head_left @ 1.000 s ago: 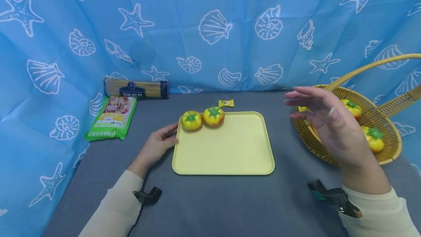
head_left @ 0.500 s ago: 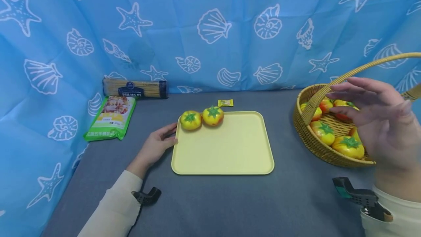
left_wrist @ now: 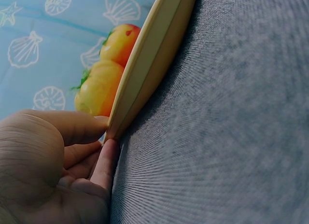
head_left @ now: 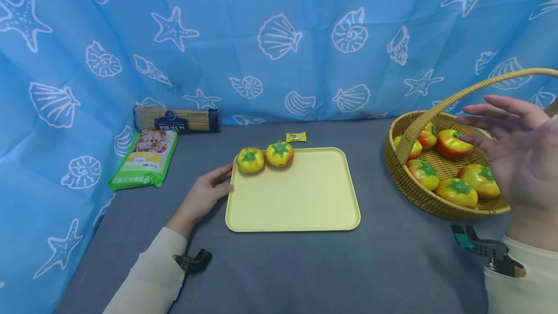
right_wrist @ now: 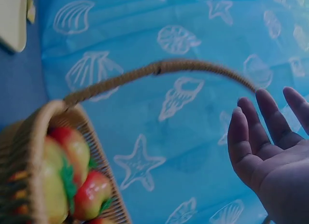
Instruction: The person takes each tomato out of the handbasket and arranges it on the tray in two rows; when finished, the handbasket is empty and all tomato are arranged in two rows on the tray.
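Note:
My left hand [head_left: 205, 198] holds the left edge of the pale yellow tray [head_left: 292, 202]. In the left wrist view the thumb and fingers pinch its rim. Two yellow-red tomatoes [head_left: 251, 160] with green leafy tops sit side by side at the tray's back left corner. On the right, my right hand [head_left: 529, 159] hovers with spread, slightly bent fingers over the right side of a wicker basket [head_left: 410, 185], holding nothing. Several similar tomatoes [head_left: 457, 193] lie inside the basket. Part of its right side is hidden behind that hand.
A small yellow wrapped candy [head_left: 296, 137] lies just behind the tray. At the back left are a pack of spaghetti [head_left: 176, 119] and a green food bag [head_left: 146, 159]. A blue seashell curtain [head_left: 279, 76] hangs behind. The basket's tall handle [head_left: 479, 84] arches upward.
My right hand has moved right, from the basket's left side across to its right, uncovering the tomatoes inside. My left hand stays at the tray's edge. The view has shifted slightly.

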Available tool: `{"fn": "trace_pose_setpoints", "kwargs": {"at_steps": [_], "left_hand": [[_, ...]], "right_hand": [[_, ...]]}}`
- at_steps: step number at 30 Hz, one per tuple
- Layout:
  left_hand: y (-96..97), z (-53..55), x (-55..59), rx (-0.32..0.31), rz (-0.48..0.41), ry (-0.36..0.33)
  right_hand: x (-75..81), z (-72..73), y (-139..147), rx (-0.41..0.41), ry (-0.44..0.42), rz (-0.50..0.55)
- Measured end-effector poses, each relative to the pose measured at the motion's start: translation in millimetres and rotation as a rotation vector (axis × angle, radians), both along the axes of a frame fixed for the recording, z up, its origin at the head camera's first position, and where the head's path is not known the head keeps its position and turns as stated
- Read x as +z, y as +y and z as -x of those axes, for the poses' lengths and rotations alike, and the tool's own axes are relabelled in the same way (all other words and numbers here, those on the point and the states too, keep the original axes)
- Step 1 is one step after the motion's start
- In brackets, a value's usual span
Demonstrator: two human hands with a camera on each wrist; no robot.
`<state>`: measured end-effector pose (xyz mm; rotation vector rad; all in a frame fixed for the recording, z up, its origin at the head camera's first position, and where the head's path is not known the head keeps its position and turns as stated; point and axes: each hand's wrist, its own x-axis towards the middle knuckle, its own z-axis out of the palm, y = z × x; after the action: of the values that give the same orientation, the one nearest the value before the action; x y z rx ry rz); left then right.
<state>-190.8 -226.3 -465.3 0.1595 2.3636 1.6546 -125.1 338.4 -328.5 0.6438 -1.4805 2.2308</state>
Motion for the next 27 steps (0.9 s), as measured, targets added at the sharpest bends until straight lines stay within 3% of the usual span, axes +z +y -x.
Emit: {"fn": "trace_pose_setpoints", "kwargs": {"at_steps": [7,15,21,27], "left_hand": [[-0.4,-1.1,0.8,0.01,0.011,-0.016],[-0.9,-1.0,2.1,0.002,-0.013,-0.019],[0.3,-1.2,2.0,0.006,0.003,-0.026],[0.8,0.6,1.9,0.012,0.006,-0.036]], "right_hand": [[-19.6,11.1,14,-0.089,-0.119,0.007],[-43.6,24.0,11,-0.148,-0.249,-0.122],[-59.4,34.3,16,-0.194,-0.391,-0.3],[-62.8,38.1,19,-0.273,-0.483,-0.651]]}}
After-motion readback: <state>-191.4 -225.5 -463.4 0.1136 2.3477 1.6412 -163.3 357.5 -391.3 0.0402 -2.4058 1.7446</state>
